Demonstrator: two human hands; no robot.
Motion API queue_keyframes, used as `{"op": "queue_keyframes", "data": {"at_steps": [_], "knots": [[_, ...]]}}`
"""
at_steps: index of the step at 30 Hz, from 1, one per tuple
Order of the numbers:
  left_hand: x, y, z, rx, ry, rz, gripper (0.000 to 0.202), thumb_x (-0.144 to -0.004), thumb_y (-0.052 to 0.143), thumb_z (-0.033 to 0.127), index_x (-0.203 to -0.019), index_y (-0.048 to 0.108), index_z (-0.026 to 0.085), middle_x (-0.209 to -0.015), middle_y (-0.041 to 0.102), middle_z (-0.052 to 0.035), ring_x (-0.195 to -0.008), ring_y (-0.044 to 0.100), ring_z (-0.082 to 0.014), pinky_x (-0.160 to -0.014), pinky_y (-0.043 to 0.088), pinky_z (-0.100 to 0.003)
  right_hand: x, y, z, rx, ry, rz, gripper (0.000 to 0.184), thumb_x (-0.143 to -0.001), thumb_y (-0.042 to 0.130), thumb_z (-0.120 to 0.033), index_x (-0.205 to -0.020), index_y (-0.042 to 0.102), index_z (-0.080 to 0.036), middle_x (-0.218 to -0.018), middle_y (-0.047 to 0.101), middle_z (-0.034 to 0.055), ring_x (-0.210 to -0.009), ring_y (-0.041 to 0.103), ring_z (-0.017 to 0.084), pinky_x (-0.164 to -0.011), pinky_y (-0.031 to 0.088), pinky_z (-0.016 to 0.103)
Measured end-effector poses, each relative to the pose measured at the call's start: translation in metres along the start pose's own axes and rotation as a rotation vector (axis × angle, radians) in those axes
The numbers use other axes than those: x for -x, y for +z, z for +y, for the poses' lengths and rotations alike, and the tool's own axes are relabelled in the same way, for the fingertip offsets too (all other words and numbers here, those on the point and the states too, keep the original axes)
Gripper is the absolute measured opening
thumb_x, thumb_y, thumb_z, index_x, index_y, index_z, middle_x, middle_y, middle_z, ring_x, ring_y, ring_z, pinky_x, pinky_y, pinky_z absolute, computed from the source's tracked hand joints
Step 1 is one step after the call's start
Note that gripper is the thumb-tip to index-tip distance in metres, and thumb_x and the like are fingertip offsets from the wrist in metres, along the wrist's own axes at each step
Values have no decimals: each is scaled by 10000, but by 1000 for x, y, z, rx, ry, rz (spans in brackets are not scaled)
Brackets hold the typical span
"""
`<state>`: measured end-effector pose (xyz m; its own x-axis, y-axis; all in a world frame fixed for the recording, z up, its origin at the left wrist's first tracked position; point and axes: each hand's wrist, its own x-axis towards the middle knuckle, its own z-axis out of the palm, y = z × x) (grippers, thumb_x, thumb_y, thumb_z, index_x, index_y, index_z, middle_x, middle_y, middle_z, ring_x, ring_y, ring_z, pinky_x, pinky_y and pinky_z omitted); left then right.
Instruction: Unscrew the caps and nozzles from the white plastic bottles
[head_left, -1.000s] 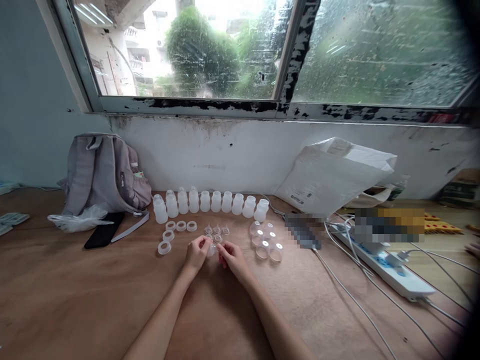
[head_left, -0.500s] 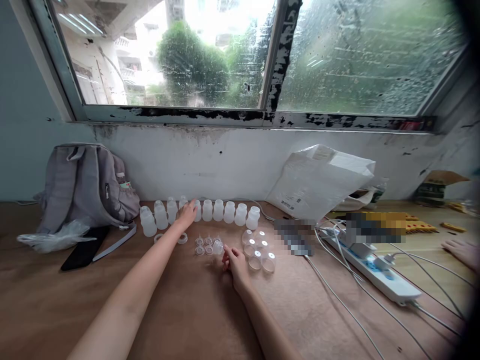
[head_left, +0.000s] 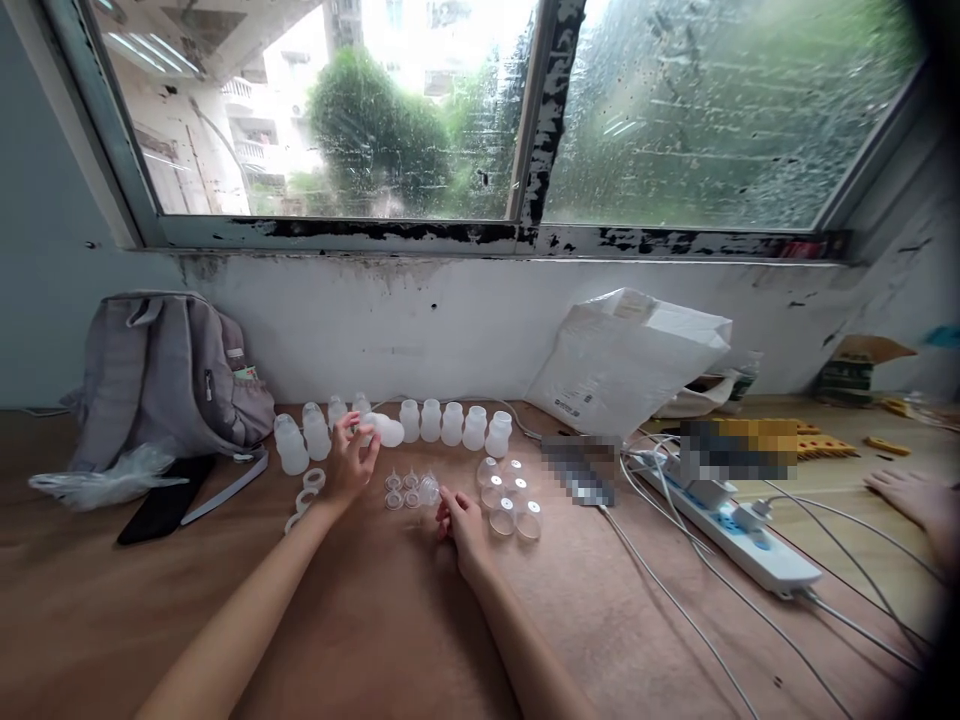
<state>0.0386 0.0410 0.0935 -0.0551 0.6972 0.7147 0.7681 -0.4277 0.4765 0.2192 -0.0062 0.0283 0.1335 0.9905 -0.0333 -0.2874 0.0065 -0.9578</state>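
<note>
My left hand (head_left: 352, 465) is closed on a frosted white baby bottle (head_left: 386, 430), which is tipped sideways with its base to the right. Other bottles (head_left: 452, 424) stand upright in a row along the wall; those at the left end have teats fitted. My right hand (head_left: 459, 520) pinches a clear bottle teat (head_left: 428, 489) at its fingertips. Just left of it several clear teats (head_left: 393, 490) rest on the table. White collar rings (head_left: 306, 500) lie beside my left wrist, partly hidden by it. Clear domed caps (head_left: 502, 518) are grouped right of my right hand.
A grey backpack (head_left: 165, 390), a plastic bag (head_left: 105, 480) and a black flat item (head_left: 165, 500) are at the left. To the right are a large white bag (head_left: 630, 360), a power strip (head_left: 750, 545) with cables, and another person's hand (head_left: 904, 495).
My left hand has taken a bottle out of the row, drawn it back towards me and tipped it sideways. My right hand stays nearly in place with the teat.
</note>
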Motion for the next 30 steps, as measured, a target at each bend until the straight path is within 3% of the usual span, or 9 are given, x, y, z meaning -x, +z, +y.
{"op": "queue_keyframes", "data": {"at_steps": [2,6,11,16,22,27,30], "knots": [[21,-14,8,123,-30,99,153,-789,423,294,-886,506,211,-1188,378,-78,-1055,429,-215,-858,376,-329,2,1,1,-12,-23,-12,349,-684,545,-468,-542,417,-177,-464,469,-45,-296,370,53,-323,256,189],[58,-26,18,360,-192,169,158,-823,349,280,-931,442,211,-1176,429,-81,-1051,440,-197,-859,375,-329,7,4,1,-32,-58,-71,335,-709,526,-467,-575,432,-174,-488,467,-51,-319,381,51,-337,262,183],[82,-13,16,604,-330,100,180,-828,363,319,-948,437,207,-1128,479,-71,-1066,442,-194,-908,334,-354,10,2,3,-64,-73,-116,294,-696,554,-453,-649,475,-175,-524,481,-54,-351,394,52,-360,300,183],[97,0,12,739,-366,17,285,-796,450,347,-1039,391,211,-1154,458,-92,-1032,483,-195,-859,387,-349,7,-1,7,-106,-51,-133,268,-674,582,-433,-713,526,-175,-506,461,-58,-366,398,63,-371,337,199],[109,3,14,635,-242,-150,473,-740,545,330,-1143,327,213,-1167,450,-105,-1023,495,-200,-867,395,-359,6,0,10,-71,-74,-152,233,-687,582,-398,-694,533,-170,-515,452,-57,-379,393,61,-371,336,196],[106,2,20,475,-214,-223,629,-686,602,293,-1215,270,225,-1175,471,-90,-1052,485,-203,-885,385,-350,10,-2,10,-16,-94,-193,221,-703,571,-389,-702,535,-171,-512,447,-59,-383,387,61,-379,330,195],[104,0,22,422,-184,-252,601,-678,599,285,-1200,310,219,-1099,524,-73,-995,523,-195,-845,416,-332,11,-6,9,28,-101,-223,224,-708,564,-392,-701,536,-170,-525,454,-54,-394,400,64,-396,341,200]]}}
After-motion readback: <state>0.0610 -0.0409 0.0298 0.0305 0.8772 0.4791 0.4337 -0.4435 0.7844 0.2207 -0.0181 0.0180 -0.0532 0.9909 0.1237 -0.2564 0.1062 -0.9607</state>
